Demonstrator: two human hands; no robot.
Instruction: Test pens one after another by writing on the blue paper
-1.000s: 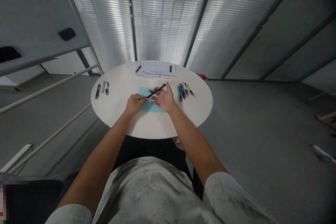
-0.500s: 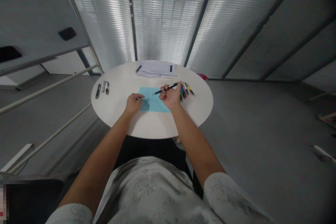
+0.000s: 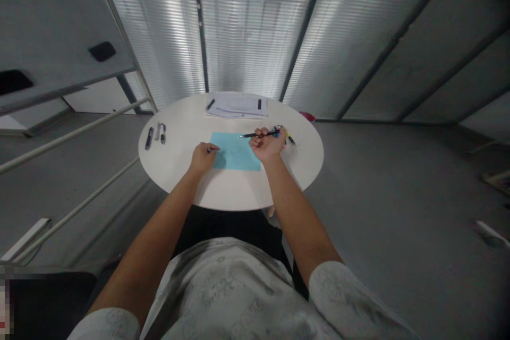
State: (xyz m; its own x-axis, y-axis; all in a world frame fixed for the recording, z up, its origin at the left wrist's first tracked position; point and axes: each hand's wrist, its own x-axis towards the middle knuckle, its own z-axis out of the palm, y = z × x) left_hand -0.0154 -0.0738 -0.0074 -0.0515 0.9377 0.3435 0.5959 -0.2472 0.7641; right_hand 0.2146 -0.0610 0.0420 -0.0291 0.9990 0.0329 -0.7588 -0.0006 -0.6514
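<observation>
My right hand [image 3: 268, 147] is closed around a black pen [image 3: 255, 134], palm turned up. The pen's tip points left, over the upper right of a light blue sheet of paper [image 3: 239, 156]. My left hand [image 3: 203, 158] is closed at the sheet's left edge. A small dark piece [image 3: 211, 150] shows between its thumb and fingers, too small to name. Behind my right hand lie several coloured pens [image 3: 290, 136], partly hidden by it.
The round white table [image 3: 179, 170] holds everything. Several pens and markers [image 3: 162, 134] lie at its left. A stack of printed papers [image 3: 237, 105] with a dark pen on it rests at the far edge. A metal-framed board [image 3: 59, 16] stands at the left.
My right hand has moved to the right with the black pen, which now lies nearer level. My left hand has stayed in place. More of the blue sheet's right side shows.
</observation>
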